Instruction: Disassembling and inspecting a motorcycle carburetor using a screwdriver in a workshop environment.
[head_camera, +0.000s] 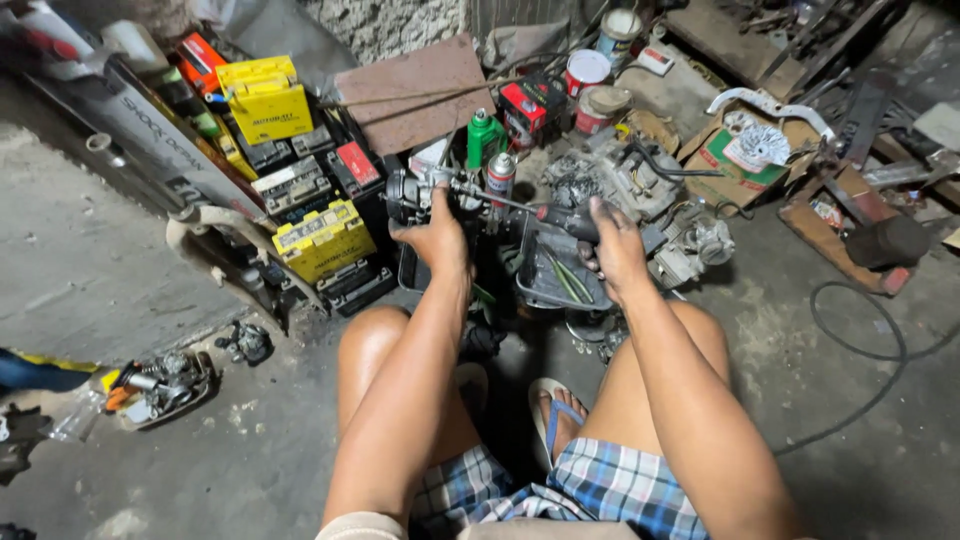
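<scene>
My left hand (436, 238) grips a dark metal engine part (412, 192), likely a carburettor, held over a black tray (545, 290). My right hand (613, 247) is closed on the black handle of a spray gun (568, 220) whose thin nozzle points left at the part. A green spray can (483, 138) and a red-and-white spray can (500, 176) stand just behind the part. The tray holds green-handled tools (568, 280). My knees and a sandalled foot (552, 412) are below.
Yellow and black batteries (322, 240) are stacked at the left. An engine block (640, 180) lies at the right of the tray. Paint tins (586, 72), a cardboard box (740, 160), a black hose (880, 340) and small parts (160, 385) lie on the concrete floor.
</scene>
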